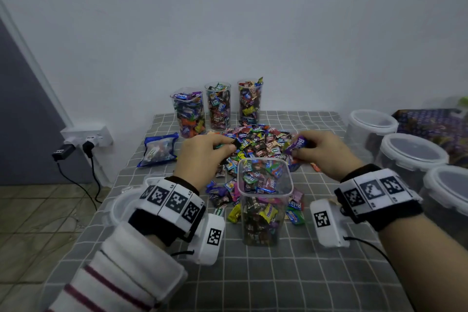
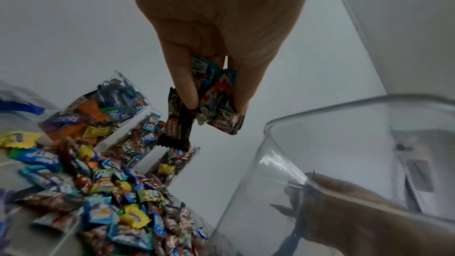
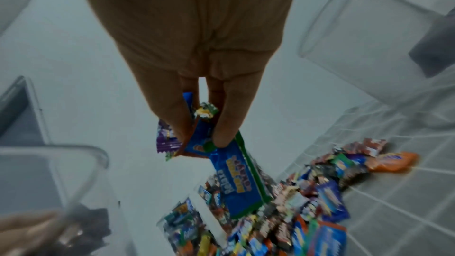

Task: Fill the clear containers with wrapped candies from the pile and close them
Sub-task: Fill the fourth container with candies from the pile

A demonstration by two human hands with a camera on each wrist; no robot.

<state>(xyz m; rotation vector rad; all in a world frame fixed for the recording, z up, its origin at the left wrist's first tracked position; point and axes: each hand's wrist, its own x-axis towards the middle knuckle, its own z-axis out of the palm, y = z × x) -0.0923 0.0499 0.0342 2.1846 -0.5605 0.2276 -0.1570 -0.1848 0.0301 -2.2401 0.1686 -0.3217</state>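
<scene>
— Where's the open container [image 1: 263, 200] sitting?

— Upright near the middle of the worktop [image 1: 291, 276], without a lid and roughly two-thirds full of wrapped sweets. The candy pile [image 1: 255, 144] spreads from its base towards twelve o'clock.

— And the hands?

— Both are over the pile. The left hand [image 1: 202, 157], at about ten o'clock from the container, has its fingers curled round a small bunch of candies [image 2: 216, 102], a black wrapper among them. The right hand [image 1: 321, 152], at about two o'clock, pinches its own few sweets [image 3: 209, 143], with a purple wrapper and a long blue one sticking out.

— Anything beyond the pile?

— Three filled tubs [image 1: 219, 106] stand in a row at twelve o'clock against the wall, all lidless and heaped to the brim. A blue-edged bag [image 1: 158, 149] lies at ten o'clock. Three round lidded tubs [image 1: 412, 154] line the right edge at three o'clock. A loose lid [image 1: 121, 208] lies partly under the left wrist at nine o'clock. A wall socket [image 1: 87, 137] with plugs is further left.
</scene>
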